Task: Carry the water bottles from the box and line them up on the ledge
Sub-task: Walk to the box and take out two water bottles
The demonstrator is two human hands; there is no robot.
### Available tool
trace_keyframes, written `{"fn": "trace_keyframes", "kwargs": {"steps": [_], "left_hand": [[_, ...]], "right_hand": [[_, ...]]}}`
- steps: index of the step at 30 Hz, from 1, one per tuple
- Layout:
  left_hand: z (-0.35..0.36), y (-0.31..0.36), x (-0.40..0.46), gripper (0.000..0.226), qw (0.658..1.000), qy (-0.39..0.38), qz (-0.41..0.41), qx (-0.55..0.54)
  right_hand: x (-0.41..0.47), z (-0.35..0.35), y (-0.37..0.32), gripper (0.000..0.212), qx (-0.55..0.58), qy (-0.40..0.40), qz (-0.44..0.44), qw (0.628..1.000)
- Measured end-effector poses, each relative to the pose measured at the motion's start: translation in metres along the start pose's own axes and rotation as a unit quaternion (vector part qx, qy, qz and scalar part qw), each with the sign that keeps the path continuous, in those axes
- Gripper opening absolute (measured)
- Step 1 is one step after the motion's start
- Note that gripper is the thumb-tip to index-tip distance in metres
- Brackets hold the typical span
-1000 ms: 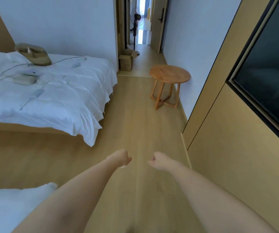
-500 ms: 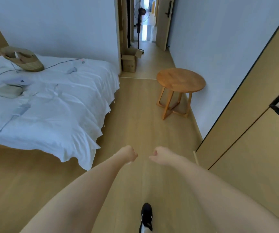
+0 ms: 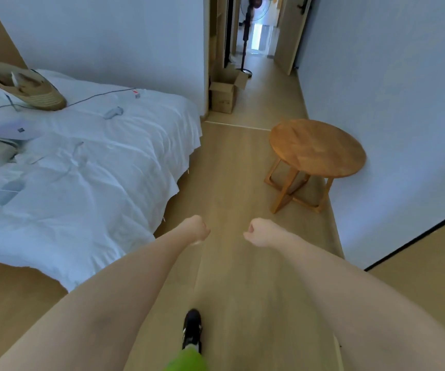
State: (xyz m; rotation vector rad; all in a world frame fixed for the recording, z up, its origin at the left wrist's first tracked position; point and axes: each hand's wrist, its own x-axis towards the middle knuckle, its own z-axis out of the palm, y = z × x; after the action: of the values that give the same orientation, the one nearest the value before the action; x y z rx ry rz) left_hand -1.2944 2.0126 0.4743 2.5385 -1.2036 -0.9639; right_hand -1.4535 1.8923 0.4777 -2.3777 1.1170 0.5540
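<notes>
Walking between fetch and delivery is how this moment reads: both arms reach out ahead over the wooden floor (image 3: 232, 199), and neither carries a bottle. The left hand (image 3: 196, 228) is curled into a fist with nothing in it, and the right hand (image 3: 259, 233) is balled the same way, empty, just beside the left with a small gap between them.

No water bottle shows anywhere in the view, so I cannot tell how many, if any, are already set out. The ledge is not in view either. The only box visible is a cardboard box (image 3: 222, 93) far ahead, on the floor by the doorway at the corner of the wall, its flaps open; whether it holds bottles cannot be told from here.

A bed (image 3: 87, 167) with white sheets fills the left side, with a straw hat (image 3: 26, 88) and some cables on it. A round wooden side table (image 3: 316, 148) stands to the right near the wall, and a standing fan (image 3: 253, 6) is in the far corridor beyond the box. One dark shoe (image 3: 192, 328) is stepping forward at the near edge.

My judgement: with empty hands facing the box, the person is most likely heading for a pickup, so grasping, carrying and lining up are all left for at least this round.
</notes>
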Motion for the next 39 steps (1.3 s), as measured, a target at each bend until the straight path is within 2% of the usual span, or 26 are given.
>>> {"fn": "trace_keyframes", "kwargs": {"steps": [3,10,16,19,26,33,39], "left_hand": [[-0.023,0.009,0.066,0.033,1.0,-0.013,0.002,0.019],[-0.098,0.03,0.234,0.034,0.999,-0.03,0.01,0.034],[-0.171,0.074,0.351,0.035,0.994,-0.033,0.03,0.098],[-0.192,0.098,0.41,0.031,0.992,-0.038,0.069,0.099],[-0.234,0.142,0.561,0.026,0.99,-0.035,0.088,0.104],[-0.304,0.192,0.705,0.033,0.997,0.009,0.049,0.058],[-0.353,0.233,0.802,0.032,0.997,0.004,0.046,0.066]], "right_hand": [[0.061,-0.028,0.001,0.042,-0.019,-0.005,0.008,1.0],[0.201,-0.115,-0.006,0.038,0.004,0.013,0.04,0.999],[0.291,-0.209,-0.005,0.044,0.067,0.07,0.063,0.993],[0.339,-0.243,0.005,0.046,0.083,0.086,0.073,0.99],[0.478,-0.32,0.049,0.048,0.058,0.074,0.074,0.993],[0.616,-0.426,0.078,0.047,0.045,0.055,0.046,0.996],[0.717,-0.498,0.09,0.047,0.031,0.047,0.034,0.998]]}}
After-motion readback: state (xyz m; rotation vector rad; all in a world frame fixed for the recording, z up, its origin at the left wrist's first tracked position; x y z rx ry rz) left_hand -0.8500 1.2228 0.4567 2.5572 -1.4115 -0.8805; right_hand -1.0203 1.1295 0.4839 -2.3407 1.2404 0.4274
